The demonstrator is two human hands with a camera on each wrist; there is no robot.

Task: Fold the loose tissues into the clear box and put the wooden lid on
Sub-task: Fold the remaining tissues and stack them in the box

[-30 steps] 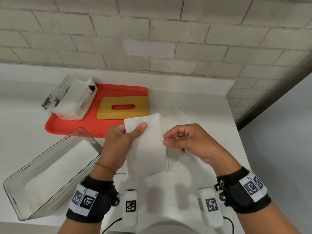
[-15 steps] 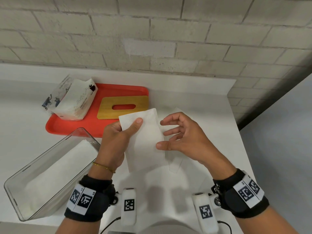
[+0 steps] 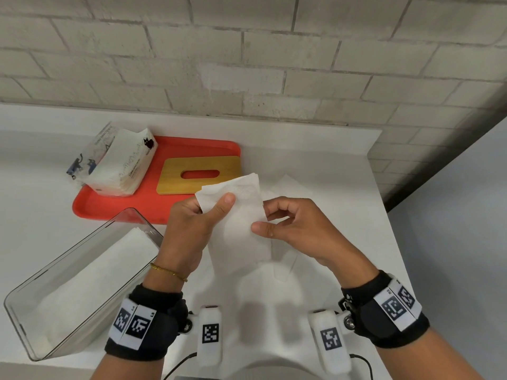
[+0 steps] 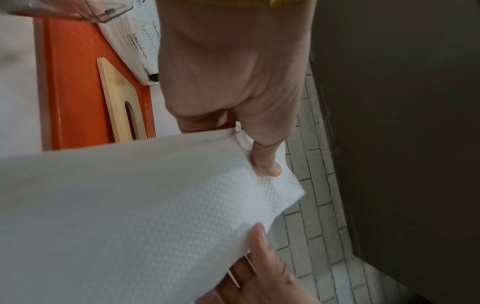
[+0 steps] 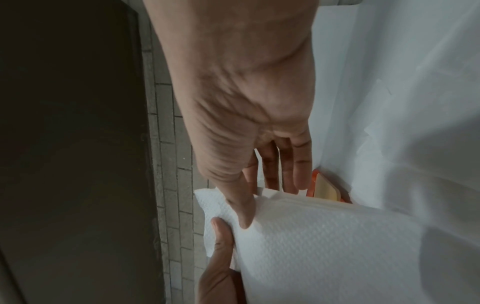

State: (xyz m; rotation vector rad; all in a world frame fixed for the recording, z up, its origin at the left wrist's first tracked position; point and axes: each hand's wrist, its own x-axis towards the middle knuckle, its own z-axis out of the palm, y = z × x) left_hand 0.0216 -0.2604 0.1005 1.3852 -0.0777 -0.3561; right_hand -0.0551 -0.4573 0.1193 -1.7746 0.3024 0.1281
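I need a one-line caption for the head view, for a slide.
Both hands, left hand and right hand, pinch a folded tissue above the counter, beside the clear box.

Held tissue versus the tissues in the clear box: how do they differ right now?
The held tissue is off the counter, pinched by the left hand and the right hand; the tissues in the box lie flat and untouched. The held tissue is a narrow folded strip; the boxed ones span the clear box. Both are white.
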